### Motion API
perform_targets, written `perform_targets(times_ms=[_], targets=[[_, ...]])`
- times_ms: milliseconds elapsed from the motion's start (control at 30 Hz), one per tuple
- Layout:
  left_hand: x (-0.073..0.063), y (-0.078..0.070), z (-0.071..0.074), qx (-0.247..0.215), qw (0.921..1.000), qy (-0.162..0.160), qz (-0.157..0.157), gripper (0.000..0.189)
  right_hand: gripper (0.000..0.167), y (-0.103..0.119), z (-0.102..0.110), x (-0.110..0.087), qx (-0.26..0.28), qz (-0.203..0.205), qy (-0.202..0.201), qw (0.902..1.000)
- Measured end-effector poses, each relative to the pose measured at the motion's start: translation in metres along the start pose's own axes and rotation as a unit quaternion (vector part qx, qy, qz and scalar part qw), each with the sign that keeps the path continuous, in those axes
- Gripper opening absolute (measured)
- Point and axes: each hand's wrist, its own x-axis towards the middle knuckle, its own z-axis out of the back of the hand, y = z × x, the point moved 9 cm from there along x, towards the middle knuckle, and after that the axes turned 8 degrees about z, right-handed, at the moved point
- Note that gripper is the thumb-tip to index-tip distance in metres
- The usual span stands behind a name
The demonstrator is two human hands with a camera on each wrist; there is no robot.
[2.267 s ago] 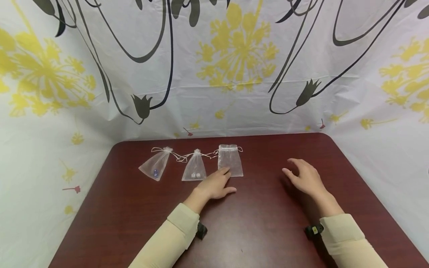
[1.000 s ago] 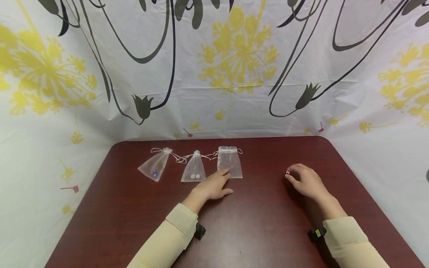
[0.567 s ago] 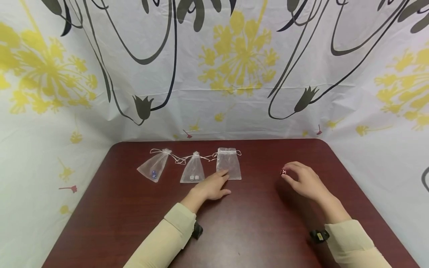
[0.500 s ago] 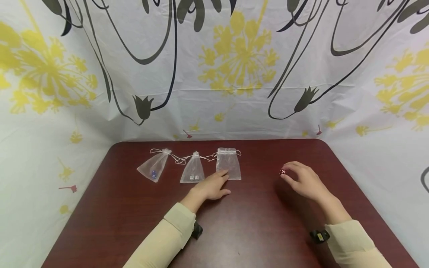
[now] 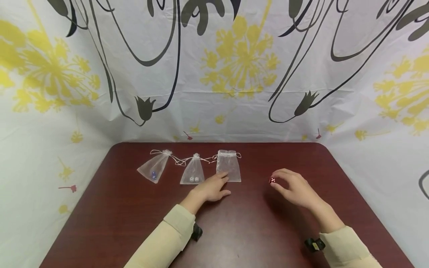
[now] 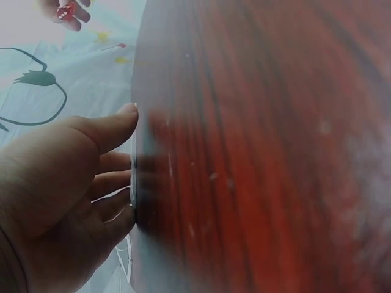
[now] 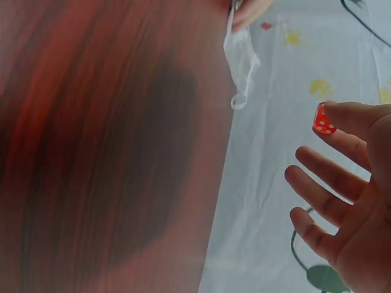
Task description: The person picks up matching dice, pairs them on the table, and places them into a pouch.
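Note:
Between thumb and index finger, my right hand (image 5: 295,188) pinches a red die (image 7: 324,120) with white pips, held up off the table. The other right fingers are spread apart in the right wrist view. My left hand (image 5: 209,188) lies flat, its fingertips resting on the lower edge of a flat sheer drawstring bag (image 5: 231,165). Left of it lies a second sheer bag (image 5: 192,169) with two white dice (image 5: 194,179) inside. A third bag (image 5: 155,165), farther left, contains blue dice (image 5: 153,175). The left wrist view also shows the red die from behind the left thumb.
All of this is on a dark red-brown wooden table (image 5: 248,230). White drawstrings (image 5: 181,161) from neighbouring bags touch or overlap. A white curtain (image 5: 214,123) with yellow and grey flower prints hangs behind the table and along both sides.
The red die has come into sight at my right fingertips, and the right hand has carried it left toward the bags. My left hand stays on the flat bag.

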Motion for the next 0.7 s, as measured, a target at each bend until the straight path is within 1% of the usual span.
perform_targets(times_ms=[100,333,567,700], targets=[[-0.001,0.0,0.0,0.002,1.0,0.0,-0.001,0.059,0.021,0.011,-0.008,0.004,0.016,0.014,0.0,0.9998],[-0.002,0.001,0.001,-0.011,0.9999,-0.001,0.0,0.057,0.021,0.035,-0.028,0.014,0.048,0.041,-0.004,0.998],[-0.002,-0.001,0.002,-0.008,0.9998,-0.013,-0.011,0.052,0.02,0.056,-0.051,0.024,0.092,0.056,0.014,0.9941],[-0.002,-0.002,0.003,-0.01,0.9998,-0.016,-0.01,0.05,0.018,0.067,-0.06,0.028,0.11,0.069,0.017,0.9914]])
